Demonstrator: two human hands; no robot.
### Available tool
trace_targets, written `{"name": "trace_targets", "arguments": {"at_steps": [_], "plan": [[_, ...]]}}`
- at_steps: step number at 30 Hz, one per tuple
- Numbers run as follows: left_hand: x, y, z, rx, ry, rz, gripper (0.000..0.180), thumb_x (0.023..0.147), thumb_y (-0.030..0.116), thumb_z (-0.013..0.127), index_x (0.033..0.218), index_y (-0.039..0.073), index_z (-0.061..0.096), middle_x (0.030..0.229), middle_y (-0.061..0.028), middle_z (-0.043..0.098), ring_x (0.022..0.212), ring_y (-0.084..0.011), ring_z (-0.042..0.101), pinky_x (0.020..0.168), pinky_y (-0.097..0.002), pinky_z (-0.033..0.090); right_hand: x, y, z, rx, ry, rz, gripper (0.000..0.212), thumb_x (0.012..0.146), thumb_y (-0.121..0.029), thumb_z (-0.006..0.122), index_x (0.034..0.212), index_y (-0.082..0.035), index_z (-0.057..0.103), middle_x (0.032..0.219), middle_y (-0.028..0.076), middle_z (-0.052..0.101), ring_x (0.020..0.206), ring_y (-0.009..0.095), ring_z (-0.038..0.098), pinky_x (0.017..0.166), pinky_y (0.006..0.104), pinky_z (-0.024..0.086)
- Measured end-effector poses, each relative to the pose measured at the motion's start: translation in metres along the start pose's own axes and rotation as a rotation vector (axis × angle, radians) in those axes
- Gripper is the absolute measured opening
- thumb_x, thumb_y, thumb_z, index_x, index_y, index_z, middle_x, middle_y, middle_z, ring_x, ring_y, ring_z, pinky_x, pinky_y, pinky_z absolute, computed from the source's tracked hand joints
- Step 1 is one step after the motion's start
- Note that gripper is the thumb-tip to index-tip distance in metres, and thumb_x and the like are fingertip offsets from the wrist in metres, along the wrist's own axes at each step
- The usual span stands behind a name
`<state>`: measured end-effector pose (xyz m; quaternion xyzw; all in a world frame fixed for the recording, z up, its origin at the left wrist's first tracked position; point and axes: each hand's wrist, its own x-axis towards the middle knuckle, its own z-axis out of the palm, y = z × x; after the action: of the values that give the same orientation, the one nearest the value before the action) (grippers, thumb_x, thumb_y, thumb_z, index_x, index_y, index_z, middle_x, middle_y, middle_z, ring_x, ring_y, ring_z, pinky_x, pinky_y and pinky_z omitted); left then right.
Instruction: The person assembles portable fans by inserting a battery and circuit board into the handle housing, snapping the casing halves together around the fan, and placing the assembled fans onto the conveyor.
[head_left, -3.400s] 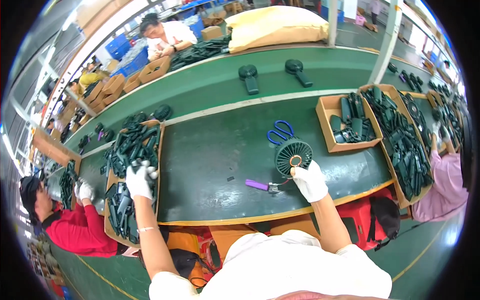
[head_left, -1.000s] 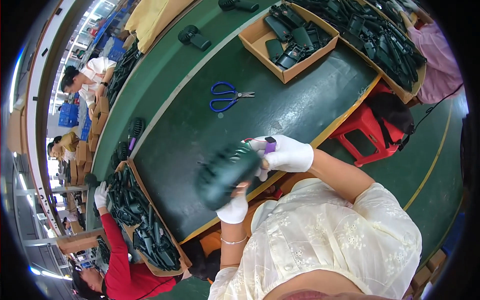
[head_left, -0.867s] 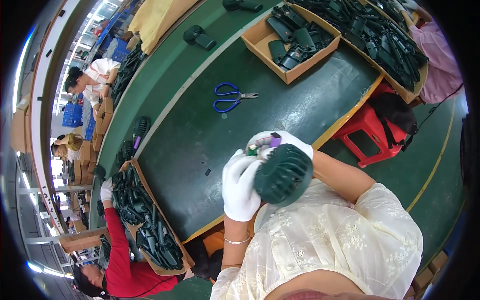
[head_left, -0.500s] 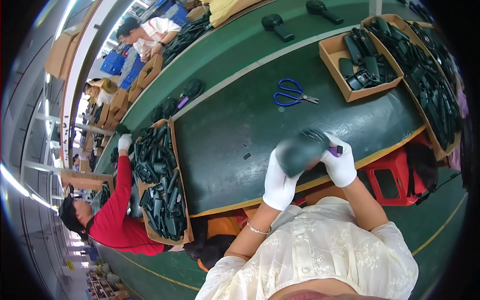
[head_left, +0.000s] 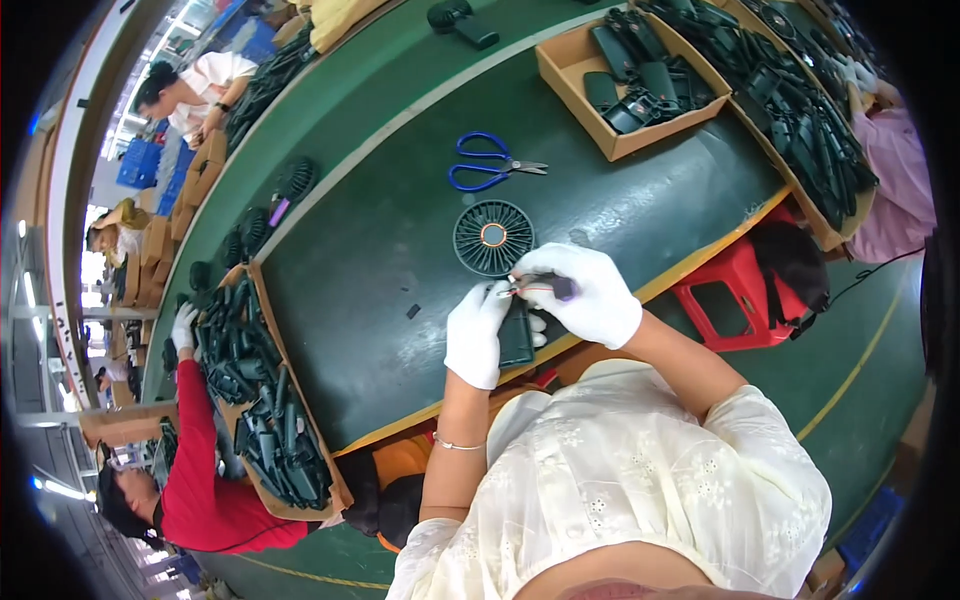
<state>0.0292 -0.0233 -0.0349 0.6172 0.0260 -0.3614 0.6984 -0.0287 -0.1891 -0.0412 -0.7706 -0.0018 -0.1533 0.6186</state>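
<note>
While the white-gloved left hand (head_left: 476,335) grips the dark green oblong plastic handle (head_left: 516,340), the white-gloved right hand (head_left: 585,292) pinches a small purple-ended piece (head_left: 563,288) above it, and the round, dark green slotted fan head (head_left: 493,237) sits just beyond their fingertips, over the green counter (head_left: 370,270). To do this well, I would keep the handle steady and guide the thin reddish wire (head_left: 538,288) lightly, neither tugging nor trapping it, with the blue-handled metal scissors (head_left: 490,165) left clear beyond the fan head.
</note>
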Motion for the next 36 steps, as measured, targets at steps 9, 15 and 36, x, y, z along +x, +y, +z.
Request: {"name": "trace_targets", "arguments": {"at_steps": [9, 15, 36], "plan": [[-0.001, 0.000, -0.002, -0.062, -0.032, -0.011, 0.047, 0.106, 0.037, 0.045, 0.115, -0.006, 0.060, 0.094, -0.0187, 0.068, 0.070, -0.0261, 0.071, 0.061, -0.0369, 0.063, 0.001, 0.021, 0.004, 0.135, -0.073, 0.224, 0.020, 0.086, -0.006, 0.072, 0.106, -0.004, 0.072, 0.095, 0.007, 0.070, 0.087, 0.014, 0.066, 0.078, 0.0289, 0.052], [0.000, -0.005, -0.008, -0.172, -0.068, 0.000, 0.047, 0.106, 0.034, 0.044, 0.116, -0.008, 0.060, 0.096, -0.0207, 0.069, 0.073, -0.0276, 0.071, 0.064, -0.0390, 0.064, 0.002, 0.030, 0.005, -0.249, -0.033, -0.108, 0.022, 0.081, -0.007, 0.069, 0.103, -0.012, 0.071, 0.091, 0.008, 0.066, 0.082, 0.028, 0.063, 0.074, 0.0375, 0.052], [0.013, -0.024, -0.028, 0.036, -0.044, 0.267, 0.027, 0.103, 0.019, 0.052, 0.099, -0.003, 0.067, 0.095, -0.0043, 0.067, 0.085, -0.0142, 0.061, 0.081, -0.0297, 0.050, 0.005, 0.013, 0.015, -0.631, -0.081, -0.590, 0.036, 0.067, -0.002, 0.070, 0.102, -0.012, 0.069, 0.093, 0.007, 0.063, 0.082, 0.030, 0.062, 0.071, 0.0397, 0.051]]}}
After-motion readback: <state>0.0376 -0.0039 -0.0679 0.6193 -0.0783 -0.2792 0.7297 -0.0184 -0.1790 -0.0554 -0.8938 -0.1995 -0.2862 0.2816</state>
